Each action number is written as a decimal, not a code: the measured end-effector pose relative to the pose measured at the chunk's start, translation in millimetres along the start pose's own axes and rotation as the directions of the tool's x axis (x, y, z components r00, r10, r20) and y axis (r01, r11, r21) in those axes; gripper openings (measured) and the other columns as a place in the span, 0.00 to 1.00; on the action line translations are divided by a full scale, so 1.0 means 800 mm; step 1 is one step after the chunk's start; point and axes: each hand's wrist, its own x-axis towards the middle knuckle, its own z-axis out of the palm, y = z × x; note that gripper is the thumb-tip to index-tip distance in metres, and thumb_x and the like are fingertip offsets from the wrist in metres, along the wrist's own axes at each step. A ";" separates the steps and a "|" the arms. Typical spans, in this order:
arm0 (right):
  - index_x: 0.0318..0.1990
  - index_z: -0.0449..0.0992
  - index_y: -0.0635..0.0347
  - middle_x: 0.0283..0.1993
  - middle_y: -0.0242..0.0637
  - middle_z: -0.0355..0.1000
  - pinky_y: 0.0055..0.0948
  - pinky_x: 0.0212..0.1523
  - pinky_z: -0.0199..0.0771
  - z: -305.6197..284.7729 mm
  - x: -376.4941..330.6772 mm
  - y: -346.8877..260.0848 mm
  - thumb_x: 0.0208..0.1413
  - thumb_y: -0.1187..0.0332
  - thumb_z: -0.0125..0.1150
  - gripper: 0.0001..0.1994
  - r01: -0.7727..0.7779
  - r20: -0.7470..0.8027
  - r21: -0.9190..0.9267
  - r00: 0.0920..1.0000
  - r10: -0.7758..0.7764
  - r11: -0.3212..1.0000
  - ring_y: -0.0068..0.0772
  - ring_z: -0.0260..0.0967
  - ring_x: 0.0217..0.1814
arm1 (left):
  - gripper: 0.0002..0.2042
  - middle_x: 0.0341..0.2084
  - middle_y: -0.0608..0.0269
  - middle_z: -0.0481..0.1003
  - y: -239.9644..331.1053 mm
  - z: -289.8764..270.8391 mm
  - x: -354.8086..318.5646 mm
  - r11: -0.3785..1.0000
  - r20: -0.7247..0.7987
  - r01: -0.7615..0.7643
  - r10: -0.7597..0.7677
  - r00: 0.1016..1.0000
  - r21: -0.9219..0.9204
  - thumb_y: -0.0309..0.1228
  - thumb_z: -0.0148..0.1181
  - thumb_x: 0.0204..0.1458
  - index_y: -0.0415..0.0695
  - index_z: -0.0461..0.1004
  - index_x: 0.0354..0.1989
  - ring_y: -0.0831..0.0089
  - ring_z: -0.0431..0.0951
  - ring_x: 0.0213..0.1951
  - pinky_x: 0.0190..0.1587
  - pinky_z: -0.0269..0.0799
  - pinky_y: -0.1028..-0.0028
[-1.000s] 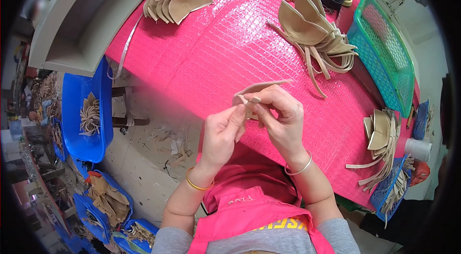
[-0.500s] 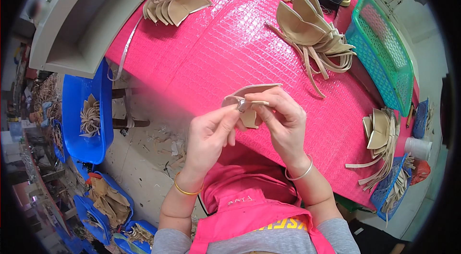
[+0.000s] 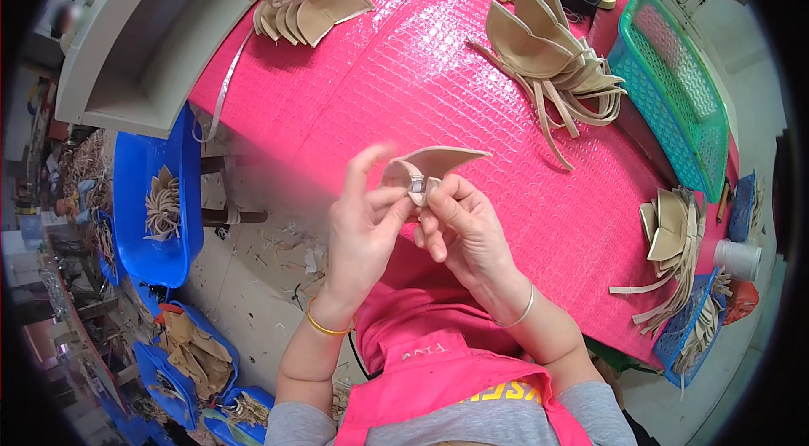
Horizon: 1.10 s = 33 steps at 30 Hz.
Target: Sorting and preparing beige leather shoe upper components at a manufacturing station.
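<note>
Over the near edge of the pink table, a beige leather shoe-upper piece (image 3: 451,159) with a strap is held between my two hands. A small silver buckle (image 3: 416,184) sits on its strap. My left hand (image 3: 364,223) pinches the strap beside the buckle, with its forefinger lifted away and blurred. From the other side, my right hand (image 3: 465,223) grips the strap end (image 3: 432,186) between thumb and forefinger. Its other fingers curl below. The fingers partly hide the strap where it meets the buckle.
Beige upper pieces lie in stacks at the table's far left (image 3: 312,12), far right (image 3: 531,37) and right edge (image 3: 670,231). A green basket (image 3: 678,109) stands at the right, near a white thread spool (image 3: 737,260). Blue bins (image 3: 152,227) stand at the left.
My right hand has shifted left and lower, turning its fingers downward. My left forefinger has lifted off. The leather piece has turned, and its curved panel now points right.
</note>
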 end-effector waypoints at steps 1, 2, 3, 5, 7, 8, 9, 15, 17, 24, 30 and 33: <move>0.26 0.64 0.58 0.20 0.34 0.66 0.20 0.20 0.61 0.005 0.000 -0.002 0.51 0.69 0.53 0.06 -0.053 -0.052 -0.006 0.997 0.053 0.999 0.20 0.57 0.12 | 0.15 0.29 0.57 0.75 0.004 0.002 0.002 0.999 0.014 -0.005 0.006 1.000 -0.047 0.16 0.51 0.46 0.37 0.69 0.44 0.80 0.73 0.30 0.32 0.69 0.84; 0.26 0.64 0.58 0.20 0.34 0.66 0.20 0.20 0.61 0.005 -0.001 -0.003 0.51 0.69 0.53 0.06 -0.053 -0.051 -0.005 0.997 0.053 0.999 0.20 0.57 0.12 | 0.15 0.29 0.57 0.75 0.000 0.000 0.004 0.999 0.014 -0.005 0.006 1.000 -0.046 0.16 0.51 0.46 0.37 0.69 0.44 0.80 0.73 0.30 0.32 0.69 0.84; 0.25 0.63 0.56 0.19 0.31 0.64 0.19 0.19 0.58 0.004 -0.001 -0.004 0.51 0.69 0.53 0.07 -0.078 -0.057 0.011 0.995 0.078 0.997 0.18 0.53 0.11 | 0.14 0.26 0.59 0.75 -0.006 -0.005 0.006 0.963 0.039 -0.160 0.155 0.987 0.217 0.16 0.52 0.45 0.37 0.70 0.42 0.82 0.73 0.28 0.29 0.68 0.84; 0.23 0.62 0.55 0.17 0.28 0.62 0.19 0.18 0.55 0.005 -0.001 -0.006 0.50 0.69 0.53 0.08 -0.101 -0.063 0.027 0.993 0.102 0.995 0.17 0.50 0.10 | 0.08 0.21 0.54 0.74 -0.008 -0.005 0.007 0.814 0.061 -0.315 0.328 0.943 0.488 0.18 0.56 0.40 0.37 0.73 0.32 0.73 0.76 0.23 0.24 0.68 0.79; 0.22 0.59 0.53 0.18 0.26 0.61 0.19 0.17 0.52 0.008 -0.002 -0.009 0.49 0.69 0.52 0.09 -0.115 -0.129 0.008 0.985 0.115 0.993 0.15 0.46 0.11 | 0.08 0.21 0.55 0.74 -0.005 0.000 0.003 0.822 0.030 -0.283 0.310 0.950 0.494 0.18 0.57 0.40 0.37 0.73 0.31 0.72 0.76 0.23 0.24 0.68 0.78; 0.22 0.59 0.53 0.18 0.26 0.61 0.19 0.17 0.52 0.007 -0.002 -0.009 0.49 0.69 0.52 0.09 -0.114 -0.130 0.008 0.985 0.114 0.993 0.15 0.46 0.11 | 0.07 0.21 0.56 0.74 -0.005 0.001 0.003 0.829 -0.004 -0.251 0.291 0.957 0.499 0.18 0.57 0.39 0.37 0.73 0.30 0.71 0.75 0.23 0.24 0.68 0.77; 0.22 0.60 0.53 0.20 0.27 0.62 0.18 0.17 0.51 0.004 0.000 -0.009 0.50 0.68 0.52 0.09 -0.131 -0.108 0.007 0.985 0.131 0.991 0.15 0.47 0.12 | 0.07 0.21 0.56 0.74 -0.005 0.002 0.003 0.829 -0.003 -0.251 0.292 0.957 0.499 0.18 0.57 0.39 0.37 0.73 0.30 0.71 0.75 0.23 0.24 0.68 0.77; 0.32 0.67 0.59 0.27 0.29 0.66 0.17 0.26 0.61 -0.005 0.022 -0.006 0.52 0.62 0.53 0.10 -0.022 -0.040 -0.228 0.999 0.013 0.973 0.16 0.59 0.19 | 0.07 0.19 0.57 0.71 -0.009 0.003 0.007 0.650 0.106 -0.469 0.515 0.851 0.598 0.18 0.58 0.37 0.39 0.73 0.28 0.65 0.73 0.21 0.22 0.67 0.74; 0.40 0.69 0.66 0.31 0.30 0.69 0.18 0.34 0.67 -0.001 0.028 -0.019 0.51 0.64 0.55 0.14 -0.007 0.008 -0.438 1.000 0.012 0.899 0.18 0.66 0.31 | 0.07 0.19 0.57 0.72 -0.006 -0.002 0.010 0.630 0.154 -0.470 0.489 0.858 0.618 0.18 0.58 0.38 0.39 0.73 0.28 0.65 0.73 0.21 0.23 0.67 0.74; 0.34 0.74 0.61 0.28 0.33 0.71 0.19 0.38 0.65 -0.010 0.060 -0.066 0.43 0.74 0.58 0.08 0.399 0.508 -0.861 0.650 -0.565 -0.314 0.25 0.67 0.33 | 0.06 0.17 0.62 0.73 0.005 -0.014 0.029 0.871 0.062 -0.230 0.226 0.972 0.435 0.19 0.57 0.41 0.35 0.74 0.30 0.80 0.69 0.18 0.21 0.64 0.80; 0.27 0.72 0.66 0.18 0.47 0.67 0.32 0.25 0.66 -0.006 0.160 -0.045 0.44 0.71 0.56 0.06 0.317 0.280 -0.947 0.897 -0.343 0.057 0.36 0.69 0.21 | 0.11 0.30 0.57 0.72 0.029 -0.056 0.121 0.472 0.077 -0.515 0.680 0.730 0.715 0.22 0.57 0.42 0.38 0.73 0.37 0.70 0.72 0.33 0.37 0.67 0.74; 0.26 0.70 0.66 0.22 0.46 0.68 0.34 0.27 0.66 0.008 0.261 -0.065 0.44 0.70 0.57 0.07 0.268 0.182 -0.946 0.906 -0.382 0.184 0.41 0.69 0.26 | 0.13 0.39 0.55 0.69 0.043 -0.052 0.148 0.195 0.018 -0.358 0.858 0.514 0.913 0.22 0.56 0.43 0.40 0.72 0.41 0.64 0.69 0.42 0.44 0.64 0.70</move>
